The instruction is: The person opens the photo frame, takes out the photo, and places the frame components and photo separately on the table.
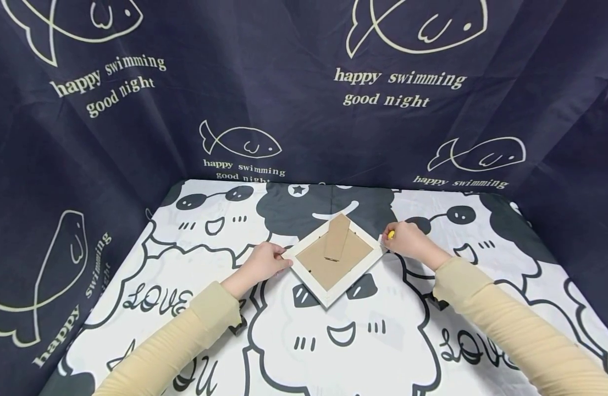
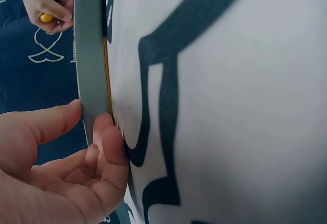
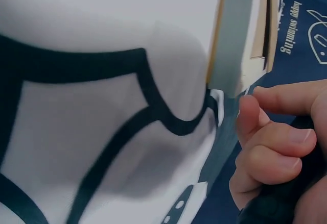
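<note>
A white picture frame (image 1: 309,279) lies back side up, its corners pointing left, right, near and far in the head view. Its brown backing board (image 1: 353,253) carries a brown easel stand (image 1: 337,236). My left hand (image 1: 265,261) pinches the left corner, with thumb on one face and fingers on the other, as the left wrist view shows. At the right corner is my right hand (image 1: 410,240), thumb and index fingertips right at the edge. Its other fingers curl round a black handle (image 3: 273,203) with a yellow end (image 1: 391,235); the rest of that tool is hidden.
A black-and-white cartoon cloth (image 1: 383,352) with printed faces and lettering covers the table. Dark blue curtains (image 1: 304,99) with fish drawings hang behind it and along both sides.
</note>
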